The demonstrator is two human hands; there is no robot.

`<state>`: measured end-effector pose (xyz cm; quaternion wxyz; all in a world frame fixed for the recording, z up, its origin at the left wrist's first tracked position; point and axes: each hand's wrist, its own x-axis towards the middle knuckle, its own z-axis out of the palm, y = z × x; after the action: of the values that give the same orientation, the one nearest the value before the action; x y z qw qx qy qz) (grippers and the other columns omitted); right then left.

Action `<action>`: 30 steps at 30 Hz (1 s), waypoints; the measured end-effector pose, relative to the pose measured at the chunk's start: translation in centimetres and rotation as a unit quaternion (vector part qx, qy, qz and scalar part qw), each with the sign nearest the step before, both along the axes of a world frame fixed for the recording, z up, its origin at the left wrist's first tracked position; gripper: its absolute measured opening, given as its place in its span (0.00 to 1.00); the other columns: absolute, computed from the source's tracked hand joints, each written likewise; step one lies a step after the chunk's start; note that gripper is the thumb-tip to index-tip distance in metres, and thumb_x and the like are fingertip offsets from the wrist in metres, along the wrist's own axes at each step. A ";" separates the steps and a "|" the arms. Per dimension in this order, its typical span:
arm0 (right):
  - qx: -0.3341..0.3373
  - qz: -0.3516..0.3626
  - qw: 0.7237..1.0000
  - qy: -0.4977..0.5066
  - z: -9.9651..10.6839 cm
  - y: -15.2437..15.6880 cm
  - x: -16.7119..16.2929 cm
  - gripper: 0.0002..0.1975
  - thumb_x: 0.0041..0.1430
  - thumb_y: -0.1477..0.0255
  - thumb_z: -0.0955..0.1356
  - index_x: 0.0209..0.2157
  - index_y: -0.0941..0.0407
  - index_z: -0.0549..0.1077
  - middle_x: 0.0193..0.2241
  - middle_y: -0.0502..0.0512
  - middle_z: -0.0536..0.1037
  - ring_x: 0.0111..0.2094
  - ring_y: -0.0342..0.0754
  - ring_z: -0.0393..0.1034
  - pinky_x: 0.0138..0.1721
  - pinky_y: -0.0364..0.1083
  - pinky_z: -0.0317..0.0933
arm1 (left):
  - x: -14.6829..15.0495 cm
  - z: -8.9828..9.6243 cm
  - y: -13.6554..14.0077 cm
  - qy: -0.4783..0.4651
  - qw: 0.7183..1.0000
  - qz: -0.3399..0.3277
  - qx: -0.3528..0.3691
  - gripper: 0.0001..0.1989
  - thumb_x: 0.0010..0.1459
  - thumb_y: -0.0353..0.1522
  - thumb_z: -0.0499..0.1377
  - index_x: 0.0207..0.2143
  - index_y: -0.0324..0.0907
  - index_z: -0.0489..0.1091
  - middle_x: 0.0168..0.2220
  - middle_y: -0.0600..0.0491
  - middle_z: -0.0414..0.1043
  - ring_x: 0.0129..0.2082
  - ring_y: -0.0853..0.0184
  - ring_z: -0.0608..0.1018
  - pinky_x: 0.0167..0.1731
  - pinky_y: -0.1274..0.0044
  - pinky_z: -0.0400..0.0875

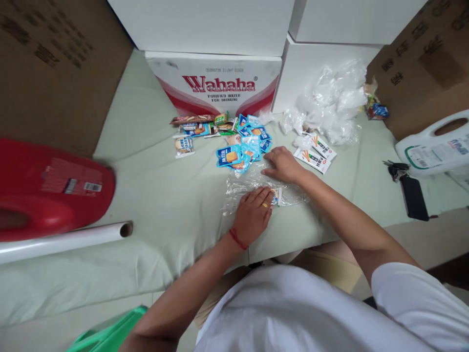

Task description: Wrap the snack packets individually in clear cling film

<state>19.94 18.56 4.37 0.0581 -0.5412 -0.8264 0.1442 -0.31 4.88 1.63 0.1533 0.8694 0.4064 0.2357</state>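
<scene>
My left hand [253, 211], with a ring and a red string bracelet, is low over a crumpled clear plastic bag [234, 193]. Its fingers are together and closed over a small white and blue snack packet [276, 196], whose end sticks out to the right. My right hand [284, 166] has its fingers apart at the upper edge of the bag, just right of a pile of blue snack packets [230, 155]. It appears to hold nothing. Behind the pile lie more wrapped snacks [198, 129] and a separate small packet [184, 146].
Behind the snacks stands a Wahaha carton [220, 85]. Clear plastic bags [331, 105] and white snack packs [313, 159] lie at right, near a white jug [436, 142], keys [397, 170] and a black phone-like object [414, 197]. At left are a red jug [54, 188] and a white tube [66, 242].
</scene>
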 end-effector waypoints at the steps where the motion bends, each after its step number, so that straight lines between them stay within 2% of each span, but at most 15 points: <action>1: -0.025 0.012 1.000 -0.013 0.1 0.6 -0.3 0.20 0.58 0.61 0.76 0.46 0.59 0.79 0.41 0.65 0.80 0.47 0.61 0.68 0.52 0.55 0.60 | 0.0 0.0 0.0 0.003 1.000 0.000 -0.002 0.22 0.74 0.33 0.50 0.66 0.43 0.69 0.66 0.45 0.72 0.68 0.56 0.71 0.63 0.60 0.65; 3: -0.076 0.044 0.996 -0.010 0.7 1.4 -0.4 0.11 0.58 0.64 0.75 0.36 0.57 0.78 0.32 0.57 0.78 0.38 0.53 0.68 0.44 0.48 0.59 | 0.0 0.0 0.0 0.006 1.000 -0.002 -0.004 0.22 0.73 0.33 0.50 0.66 0.43 0.69 0.66 0.45 0.72 0.68 0.56 0.71 0.63 0.60 0.65; 5: -0.098 0.079 0.992 0.026 1.7 1.6 -0.2 0.09 0.60 0.66 0.73 0.32 0.57 0.75 0.29 0.53 0.75 0.32 0.47 0.64 0.38 0.45 0.55 | 0.0 0.2 0.1 0.007 1.000 -0.005 -0.004 0.22 0.73 0.33 0.50 0.65 0.42 0.69 0.66 0.44 0.72 0.67 0.56 0.71 0.63 0.60 0.65; 9: -0.054 0.149 0.982 0.102 4.4 -0.2 0.5 0.07 0.63 0.68 0.69 0.33 0.57 0.73 0.33 0.53 0.75 0.32 0.46 0.63 0.36 0.44 0.53 | 0.0 0.6 0.1 0.011 1.000 -0.008 -0.007 0.22 0.73 0.33 0.50 0.65 0.43 0.69 0.66 0.44 0.72 0.66 0.55 0.72 0.62 0.59 0.66; 14: -0.037 0.168 0.982 0.073 6.4 -5.9 0.3 0.06 0.68 0.70 0.66 0.36 0.55 0.72 0.37 0.56 0.76 0.34 0.48 0.67 0.35 0.45 0.55 | -0.1 0.6 0.3 0.004 1.000 -0.014 -0.011 0.22 0.72 0.32 0.50 0.64 0.41 0.70 0.64 0.42 0.74 0.66 0.54 0.72 0.64 0.59 0.65; 16: -0.040 0.171 0.981 0.082 6.1 -8.1 0.2 0.07 0.71 0.71 0.64 0.39 0.55 0.73 0.41 0.59 0.77 0.37 0.50 0.71 0.36 0.45 0.59 | -0.4 0.4 0.5 -0.007 1.000 -0.022 -0.017 0.22 0.72 0.31 0.49 0.64 0.40 0.71 0.62 0.42 0.75 0.65 0.54 0.73 0.65 0.57 0.65; 19: -0.030 0.165 0.977 0.133 4.6 -10.6 0.1 0.10 0.73 0.72 0.61 0.46 0.54 0.74 0.51 0.62 0.78 0.47 0.51 0.76 0.43 0.46 0.67 | -1.1 -0.2 0.9 -0.027 0.999 -0.038 -0.023 0.23 0.71 0.30 0.49 0.63 0.42 0.72 0.61 0.42 0.75 0.64 0.54 0.74 0.67 0.55 0.64; 22: -0.001 0.143 0.973 0.180 2.4 -12.0 0.1 0.12 0.73 0.75 0.60 0.50 0.53 0.73 0.59 0.63 0.75 0.53 0.50 0.76 0.50 0.47 0.70 | -2.0 -0.7 1.3 -0.052 0.997 -0.056 -0.016 0.23 0.70 0.29 0.49 0.63 0.42 0.72 0.62 0.42 0.75 0.65 0.55 0.74 0.67 0.55 0.65; 25: 0.030 0.117 0.977 0.174 0.5 -12.9 0.3 0.15 0.73 0.76 0.60 0.54 0.53 0.73 0.62 0.63 0.74 0.56 0.51 0.76 0.52 0.49 0.72 | -3.0 -0.7 1.5 -0.090 0.994 -0.062 0.001 0.21 0.71 0.30 0.49 0.59 0.43 0.74 0.61 0.43 0.76 0.63 0.57 0.75 0.64 0.59 0.70; 28: 0.044 0.104 0.984 0.141 -0.5 -13.7 0.5 0.19 0.71 0.77 0.62 0.59 0.53 0.72 0.65 0.63 0.72 0.59 0.54 0.74 0.53 0.52 0.73 | -4.3 -0.3 1.4 -0.119 0.993 -0.019 0.009 0.16 0.71 0.32 0.50 0.52 0.45 0.77 0.53 0.45 0.81 0.57 0.59 0.79 0.60 0.62 0.73; 30: 0.047 0.097 0.987 0.120 -0.7 -14.1 0.6 0.23 0.70 0.78 0.62 0.62 0.52 0.71 0.67 0.61 0.71 0.60 0.54 0.74 0.52 0.52 0.73 | -5.3 0.0 1.4 -0.128 0.990 0.063 0.016 0.12 0.70 0.34 0.53 0.47 0.45 0.77 0.46 0.46 0.81 0.51 0.58 0.80 0.57 0.62 0.74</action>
<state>20.50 4.41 3.67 0.1674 -0.4342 -0.8678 0.1742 -5.56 6.23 1.63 0.1754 0.8072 0.4334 0.3602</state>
